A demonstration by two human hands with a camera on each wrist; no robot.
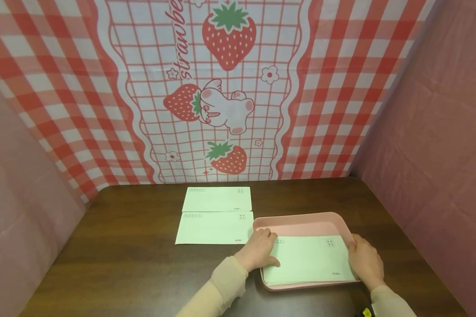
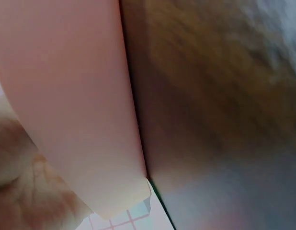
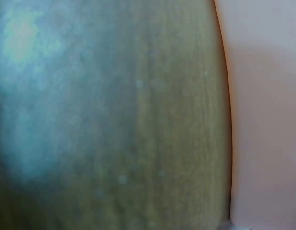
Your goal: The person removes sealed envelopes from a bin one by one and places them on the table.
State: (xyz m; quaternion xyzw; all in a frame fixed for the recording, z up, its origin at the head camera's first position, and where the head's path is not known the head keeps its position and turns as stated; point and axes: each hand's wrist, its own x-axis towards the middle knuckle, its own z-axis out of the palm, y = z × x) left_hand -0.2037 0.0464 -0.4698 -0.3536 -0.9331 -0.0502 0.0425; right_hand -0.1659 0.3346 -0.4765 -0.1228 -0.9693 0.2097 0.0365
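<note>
A pink tray (image 1: 301, 229) holds a stack of pale envelopes (image 1: 307, 259) with printed boxes facing up. My left hand (image 1: 258, 248) reaches over the tray's left rim, its thumb lying on the top envelope and its fingertips near the upper left corner. At the other end, my right hand (image 1: 366, 259) lies against the tray's right rim, close beside the envelopes' short edge. Part of my left hand (image 2: 38, 191) shows beyond the tray wall (image 2: 76, 105) in the left wrist view. The right wrist view shows only the tray's outer wall (image 3: 267, 134) and the table.
Two more envelopes lie flat on the brown table (image 1: 135, 264), one at the back (image 1: 216, 200) and one just in front of it (image 1: 214, 229), left of the tray. A strawberry-patterned cloth (image 1: 222, 88) hangs behind. Pink cloths (image 1: 440, 132) bound the sides.
</note>
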